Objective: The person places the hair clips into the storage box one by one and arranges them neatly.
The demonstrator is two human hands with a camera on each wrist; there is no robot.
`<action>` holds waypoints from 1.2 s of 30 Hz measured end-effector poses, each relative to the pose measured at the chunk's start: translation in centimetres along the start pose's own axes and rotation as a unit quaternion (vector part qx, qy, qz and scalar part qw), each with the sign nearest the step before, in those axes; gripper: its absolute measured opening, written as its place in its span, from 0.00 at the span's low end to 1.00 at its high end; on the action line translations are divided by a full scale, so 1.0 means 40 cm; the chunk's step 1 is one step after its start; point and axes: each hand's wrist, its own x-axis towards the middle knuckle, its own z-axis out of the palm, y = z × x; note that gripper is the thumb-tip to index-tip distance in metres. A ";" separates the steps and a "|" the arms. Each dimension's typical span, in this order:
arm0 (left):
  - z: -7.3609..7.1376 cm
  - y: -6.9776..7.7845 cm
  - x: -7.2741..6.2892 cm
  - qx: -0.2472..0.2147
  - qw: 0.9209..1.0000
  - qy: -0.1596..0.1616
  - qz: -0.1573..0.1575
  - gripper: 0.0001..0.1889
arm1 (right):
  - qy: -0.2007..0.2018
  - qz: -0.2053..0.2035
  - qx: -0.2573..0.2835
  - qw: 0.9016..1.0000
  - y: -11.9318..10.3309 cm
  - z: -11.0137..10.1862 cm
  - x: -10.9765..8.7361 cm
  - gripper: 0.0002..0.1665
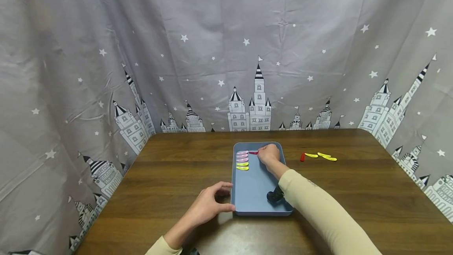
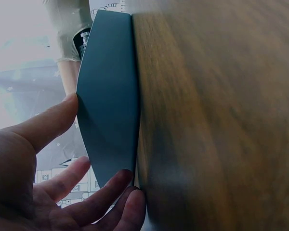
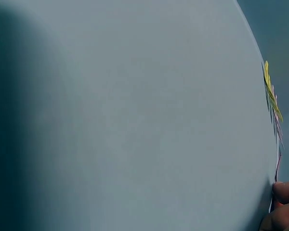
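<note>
A blue-grey tray (image 1: 255,200) lies on the table with a column of snap hair clips along its left side, pink clips (image 1: 242,156) at the far end and yellow clips (image 1: 242,168) nearer. My right hand (image 1: 269,154) reaches into the tray's far part and pinches a red hair clip (image 1: 253,152), its tip pointing left beside the top pink clip. In the right wrist view, the fingertips (image 3: 285,192) are down at the tray floor. My left hand (image 1: 210,204) is spread along the tray's left wall, thumb and fingertips touching it.
To the right of the tray lie a red hair clip (image 1: 302,157) and several yellow hair clips (image 1: 327,157). A grey curtain (image 1: 198,66) with castles and stars hangs behind the wooden table (image 1: 170,168). The dark wrist camera (image 1: 275,195) sits low over the tray.
</note>
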 end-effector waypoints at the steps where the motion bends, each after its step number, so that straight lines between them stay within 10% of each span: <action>1: 0.000 0.000 0.000 0.001 1.000 0.000 0.001 0.33 | 0.000 0.000 0.000 1.000 0.000 0.000 0.000 0.13; 36: 0.002 -0.006 0.000 0.004 1.000 0.004 0.000 0.32 | -0.019 0.002 0.012 1.000 -0.009 -0.031 -0.021 0.13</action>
